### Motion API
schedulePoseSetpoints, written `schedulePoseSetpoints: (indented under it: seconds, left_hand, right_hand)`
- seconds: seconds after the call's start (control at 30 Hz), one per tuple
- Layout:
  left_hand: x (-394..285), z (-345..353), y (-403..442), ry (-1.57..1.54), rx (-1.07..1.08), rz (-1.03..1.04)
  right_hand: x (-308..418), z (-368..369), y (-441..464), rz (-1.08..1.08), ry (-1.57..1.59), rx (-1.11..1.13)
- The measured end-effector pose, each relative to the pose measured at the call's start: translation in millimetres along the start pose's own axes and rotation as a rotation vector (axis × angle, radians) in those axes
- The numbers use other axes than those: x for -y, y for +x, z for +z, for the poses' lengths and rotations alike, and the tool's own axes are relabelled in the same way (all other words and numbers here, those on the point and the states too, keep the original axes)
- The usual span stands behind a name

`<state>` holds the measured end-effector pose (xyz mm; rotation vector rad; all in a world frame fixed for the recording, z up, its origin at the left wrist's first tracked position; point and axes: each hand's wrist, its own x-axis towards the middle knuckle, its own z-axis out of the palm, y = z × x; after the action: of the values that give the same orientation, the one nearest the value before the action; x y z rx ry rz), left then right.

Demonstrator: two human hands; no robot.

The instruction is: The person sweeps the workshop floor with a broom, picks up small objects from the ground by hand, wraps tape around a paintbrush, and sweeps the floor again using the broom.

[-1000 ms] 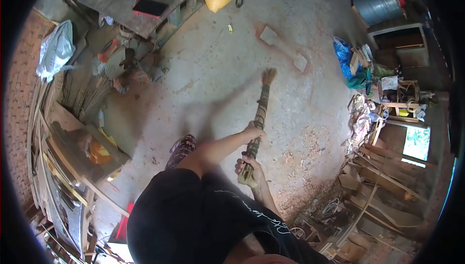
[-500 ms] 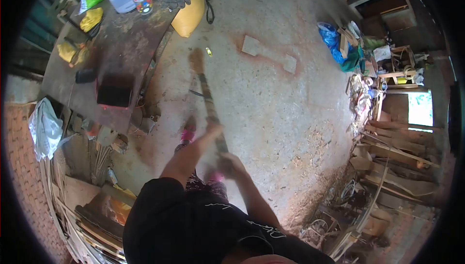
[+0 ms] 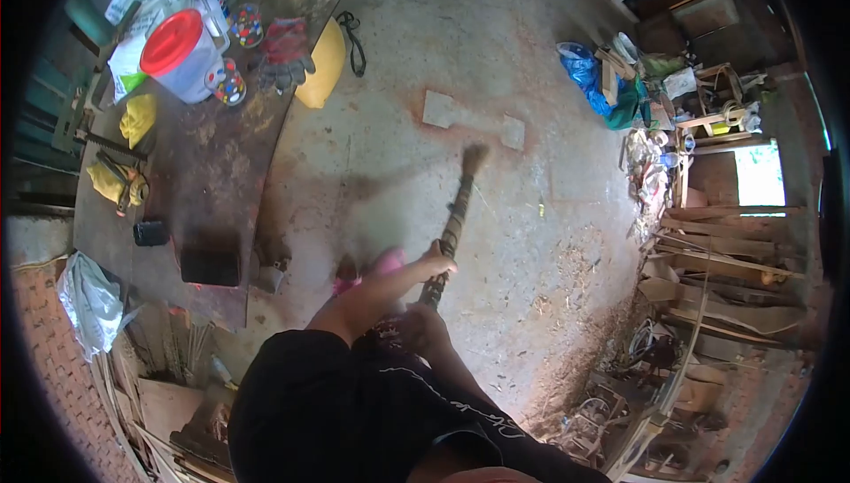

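Note:
A long broom (image 3: pixel 455 222) slants across the floor in front of me, its blurred bristle end (image 3: pixel 475 160) low near the pale patch on the concrete. My left hand (image 3: pixel 435 262) is wrapped round the middle of its handle. Closer to my body, my right hand (image 3: pixel 421 325) grips the handle's near end, partly blurred and shadowed. To the right of the broom, a small yellow scrap (image 3: pixel 541 210) lies on the floor. My feet in pink footwear (image 3: pixel 387 262) show partly behind my left forearm.
On the left stands a dark table (image 3: pixel 221 138) with a red-lidded bucket (image 3: pixel 181 58), patterned cups, gloves (image 3: pixel 285 67) and a black box (image 3: pixel 210 263). A yellow object (image 3: pixel 322 67) is beside it. Wood pieces (image 3: pixel 726 262), bags (image 3: pixel 580 71) and shavings (image 3: pixel 567 279) lie along the right.
The broom has swung from the left, near the table, over to the right. The small yellow scrap has shifted right across the floor. Both hands still hold the handle; my view has shifted.

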<state>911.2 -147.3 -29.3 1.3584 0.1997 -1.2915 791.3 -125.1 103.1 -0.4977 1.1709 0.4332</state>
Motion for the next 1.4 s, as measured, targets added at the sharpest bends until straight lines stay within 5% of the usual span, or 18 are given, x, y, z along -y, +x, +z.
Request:
schedulePoseSetpoints:
  seconds: [0.13, 0.27, 0.37, 0.4, 0.47, 0.6, 0.67, 0.73, 0.8, 0.83, 0.97, 1.03, 1.1, 1.17, 1.23, 1.33, 1.4]
  left_hand:
    - [-50, -69, 18, -0.098, -0.159, 0.070]
    - [-75, -111, 82, 0.000, -0.566, 0.113]
    - [-11, -90, 182, 0.073, -0.580, 0.093]
    - [25, -76, 201, 0.496, -0.212, 0.218]
    - [12, -6, 171, 0.467, -0.366, -0.145]
    - [-25, 88, 166, 0.324, 0.112, -0.152]
    - [-79, 88, 161, 0.103, 0.451, -0.186]
    - [-110, 87, 146, 0.179, 0.383, -0.187]
    - [-130, 74, 133, 0.038, 0.290, -0.085]
    - [-136, 62, 134, 0.012, 0.276, -0.025]
    - [-139, -8, 185, 0.054, 0.025, 0.231]
    - [-202, -40, 166, -0.093, -0.176, 0.076]
    - [-232, -76, 179, -0.094, -0.313, 0.136]
    - [-231, -107, 211, -0.117, -0.359, 0.101]
    - [-207, -126, 272, -0.006, -0.488, 0.055]
    - [-195, -81, 259, 0.259, -0.400, -0.117]
    - [-145, -56, 280, 0.492, -0.073, -0.064]
  right_hand:
    - [53, 24, 35, 0.043, -0.221, 0.213]
    - [125, 32, 97, 0.067, -0.334, 0.420]
    - [158, 2, 94, 0.185, -0.169, 0.218]
    - [152, -16, 85, 0.119, -0.099, 0.229]
    - [137, -58, 73, 0.149, -0.093, 0.066]
    - [132, -72, 64, -0.114, -0.020, -0.018]
    - [166, -45, 57, -0.039, 0.342, 0.264]
    - [172, -16, 52, -0.148, 0.395, 0.161]
    - [172, -4, 51, -0.413, -0.070, 0.062]
    - [176, 0, 58, -0.177, 0.185, 0.039]
    - [218, 36, 56, -0.174, -0.065, 0.132]
    - [244, 52, 86, -0.168, -0.146, 0.167]
    - [280, 81, 105, -0.097, -0.235, 0.171]
    - [315, 90, 132, 0.069, -0.272, 0.238]
    - [330, 99, 141, -0.008, -0.263, 0.194]
    - [314, 93, 121, -0.076, -0.203, -0.040]
    - [289, 52, 131, 0.122, -0.063, -0.009]
